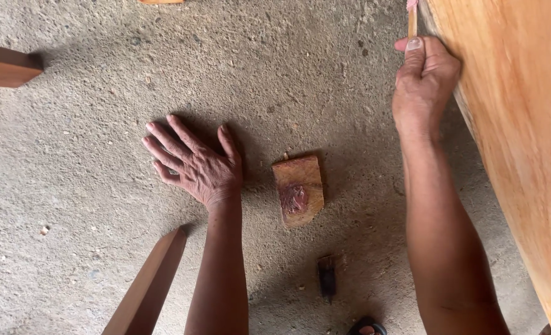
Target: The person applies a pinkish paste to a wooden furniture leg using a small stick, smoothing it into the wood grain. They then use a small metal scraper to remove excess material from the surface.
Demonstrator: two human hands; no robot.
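My left hand [192, 162] lies flat on the concrete floor [89, 186], fingers spread, holding nothing. Just to its right sits a small flat wood scrap [298, 189] with a reddish-brown smear of paste on it. My right hand [424, 84] is closed on a thin wooden stick [412, 18], whose upper end runs off the top edge of the view. That hand presses against the edge of a large pale orange wooden piece [524, 124] filling the right side.
A brown wooden bar [148, 288] slants in from the bottom left, and another wooden end [2, 65] shows at the left edge. A small dark tool [327, 277] lies on the floor below the scrap. A sandal toe [367, 327] shows at the bottom.
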